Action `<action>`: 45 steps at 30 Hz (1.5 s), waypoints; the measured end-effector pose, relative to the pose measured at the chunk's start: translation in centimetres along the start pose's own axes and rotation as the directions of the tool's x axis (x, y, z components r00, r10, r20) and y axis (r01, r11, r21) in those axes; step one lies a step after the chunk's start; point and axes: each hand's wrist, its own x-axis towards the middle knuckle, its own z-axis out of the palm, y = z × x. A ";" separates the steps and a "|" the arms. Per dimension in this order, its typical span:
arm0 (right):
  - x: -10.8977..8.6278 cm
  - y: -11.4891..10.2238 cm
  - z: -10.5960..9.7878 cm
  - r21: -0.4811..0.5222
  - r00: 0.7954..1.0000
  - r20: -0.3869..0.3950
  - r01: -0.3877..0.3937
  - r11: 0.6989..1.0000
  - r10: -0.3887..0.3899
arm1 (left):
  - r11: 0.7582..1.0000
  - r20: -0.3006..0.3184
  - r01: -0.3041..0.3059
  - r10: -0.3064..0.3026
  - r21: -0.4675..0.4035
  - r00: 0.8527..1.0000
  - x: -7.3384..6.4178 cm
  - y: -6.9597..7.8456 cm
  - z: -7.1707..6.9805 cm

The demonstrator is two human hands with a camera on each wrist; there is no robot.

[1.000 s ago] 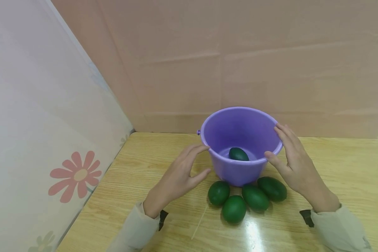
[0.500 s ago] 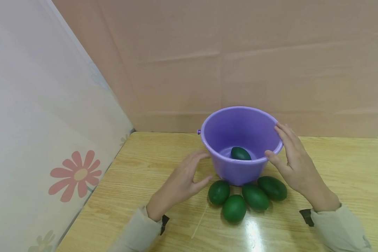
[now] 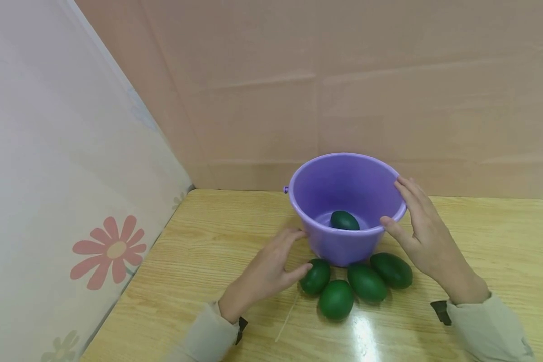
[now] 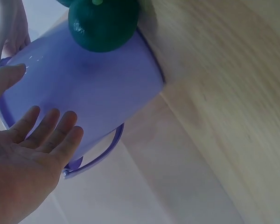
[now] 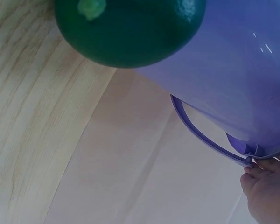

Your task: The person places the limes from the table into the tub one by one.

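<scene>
A purple bucket (image 3: pixel 344 246) stands upright on the table, with one dark green avocado (image 3: pixel 344 220) visible inside. Several more avocados lie against its front, among them a left one (image 3: pixel 318 279) and a front one (image 3: pixel 336 300). My left hand (image 3: pixel 271 266) reaches beside the bucket's left wall, fingers loosely bent. Its thumb tip overlaps the left avocado in the head view; whether they touch I cannot tell. In the left wrist view that palm (image 4: pixel 23 172) holds nothing. My right hand (image 3: pixel 427 236) holds the bucket's right rim, thumb at the front, fingers farther back.
The wooden table (image 3: pixel 226 221) ends at a tan covered wall (image 3: pixel 253 100) behind the bucket. A pale panel with a pink flower (image 3: pixel 115 251) borders it on the left. The bucket's handle (image 5: pixel 205 137) hangs down at the far side.
My left hand has left the bucket's rim and come down and right, toward the left avocado. The avocado inside the bucket has shifted slightly right. My right hand stays in place.
</scene>
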 end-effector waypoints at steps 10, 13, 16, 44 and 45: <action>0.0 0.0 0.1 0.006 1.000 0.000 -0.002 1.000 0.002 | 1.000 0.032 0.029 -0.029 0.003 0.999 -0.3 -0.1 0.9; 0.0 0.0 0.0 0.005 1.000 0.003 -0.008 1.000 0.008 | 1.000 0.037 0.028 -0.028 -0.002 0.999 -0.4 -0.2 1.2; 0.0 0.0 0.0 0.005 1.000 0.006 -0.013 1.000 0.013 | 0.999 0.041 0.025 -0.025 -0.021 0.999 -0.5 -0.4 1.5; 0.0 0.0 0.0 0.005 1.000 -0.001 -0.002 1.000 0.002 | 0.996 0.139 0.067 -0.059 -0.051 0.988 -1.2 -0.6 3.4; 0.0 0.0 0.0 0.005 1.000 -0.001 -0.003 1.000 0.003 | 0.996 0.149 0.075 -0.066 -0.054 0.987 -1.2 -0.6 3.4</action>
